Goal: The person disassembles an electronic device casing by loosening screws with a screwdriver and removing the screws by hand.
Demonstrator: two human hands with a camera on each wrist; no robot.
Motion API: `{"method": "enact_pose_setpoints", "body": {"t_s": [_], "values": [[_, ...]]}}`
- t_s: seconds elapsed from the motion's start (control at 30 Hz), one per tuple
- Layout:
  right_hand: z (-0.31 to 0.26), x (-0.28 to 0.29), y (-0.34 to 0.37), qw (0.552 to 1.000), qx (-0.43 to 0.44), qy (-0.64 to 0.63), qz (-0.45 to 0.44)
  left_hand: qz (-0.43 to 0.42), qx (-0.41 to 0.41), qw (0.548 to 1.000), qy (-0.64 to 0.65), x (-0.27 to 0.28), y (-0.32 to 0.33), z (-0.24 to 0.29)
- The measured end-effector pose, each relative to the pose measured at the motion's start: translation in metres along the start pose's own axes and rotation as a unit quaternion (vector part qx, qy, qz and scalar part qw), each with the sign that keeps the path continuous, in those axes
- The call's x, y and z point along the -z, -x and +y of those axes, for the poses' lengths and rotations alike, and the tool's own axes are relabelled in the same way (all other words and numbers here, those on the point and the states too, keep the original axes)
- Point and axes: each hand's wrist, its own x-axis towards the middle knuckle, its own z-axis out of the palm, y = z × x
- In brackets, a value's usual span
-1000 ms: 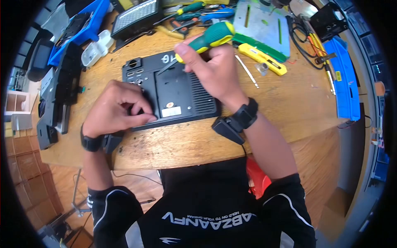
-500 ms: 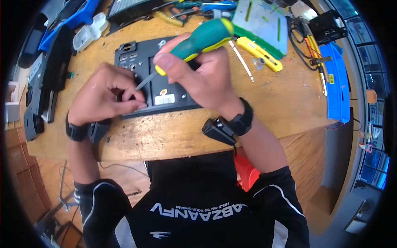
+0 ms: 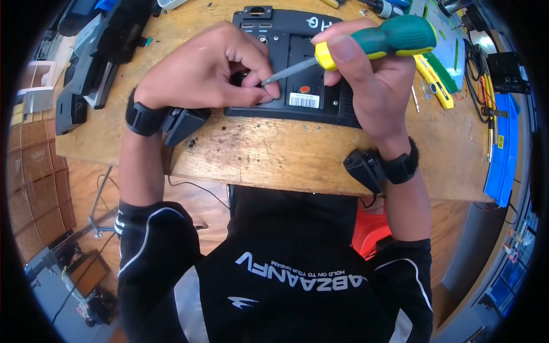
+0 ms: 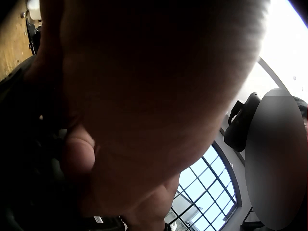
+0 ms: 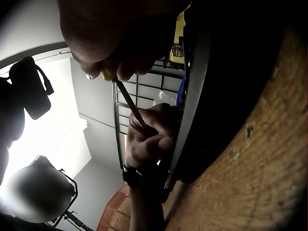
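Your right hand (image 3: 377,86) grips the green and yellow screwdriver (image 3: 400,35), its shaft slanting down to your left hand's fingertips; whether they touch is unclear. Your left hand (image 3: 200,66) rests on the near left corner of the black box (image 3: 303,48), fingers bent; you cannot tell if they pinch anything. The box lies near the tabletop's (image 3: 257,148) front edge. A yellow knife (image 3: 436,86) lies toward the tabletop's right edge.
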Motion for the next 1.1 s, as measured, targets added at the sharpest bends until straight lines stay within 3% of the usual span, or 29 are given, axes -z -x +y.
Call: {"method": "enact_pose_setpoints", "body": {"t_s": [0.1,0.17,0.23,0.27,0.33,0.43,0.53,0.77,0.83,0.87,0.9,0.97,1.03,1.1], "values": [[0.0,-0.003,0.002,1.0,0.009,0.009,0.006,0.015,0.011,1.0,0.012,-0.005,-0.001,0.001],[-0.001,-0.002,0.001,1.0,0.02,0.007,0.013,0.005,0.082,0.997,-0.003,-0.002,-0.001,0.007],[-0.004,0.004,0.004,0.995,-0.102,0.003,0.006,0.006,0.073,0.997,-0.014,-0.002,0.0,0.006],[-0.004,0.001,0.004,0.994,-0.106,0.002,0.006,0.006,0.061,0.998,-0.026,-0.003,0.0,0.005],[-0.01,-0.014,-0.001,0.997,-0.039,-0.032,0.053,0.01,0.057,0.998,-0.031,-0.005,-0.003,0.011],[-0.002,-0.01,0.0,0.997,-0.048,-0.024,0.048,-0.01,0.043,0.999,-0.03,0.003,-0.004,0.011],[0.002,-0.011,0.002,0.998,-0.034,-0.029,0.053,-0.058,0.051,0.993,0.093,0.01,-0.002,0.014],[-0.006,-0.016,0.002,0.999,-0.024,-0.006,0.048,-0.018,0.098,0.991,0.09,0.006,0.004,0.011],[-0.007,-0.016,0.002,0.999,-0.015,0.012,0.047,0.038,0.091,0.991,0.089,0.003,0.001,0.016],[-0.003,-0.012,0.001,1.0,0.009,0.014,0.018,0.055,0.033,0.994,0.087,0.002,-0.002,0.01],[-0.001,-0.011,0.0,0.999,0.034,0.015,-0.009,0.057,0.035,0.994,0.086,-0.001,-0.004,0.007],[0.002,-0.017,0.001,0.999,0.043,0.021,0.009,0.09,-0.009,0.987,0.13,-0.008,-0.005,0.003],[0.0,-0.016,0.004,0.998,0.051,0.033,0.029,0.087,-0.008,0.99,0.107,-0.008,-0.007,0.005],[-0.006,-0.014,0.003,0.997,0.041,0.065,0.009,0.112,-0.001,0.98,0.167,-0.013,-0.005,0.002]]}}
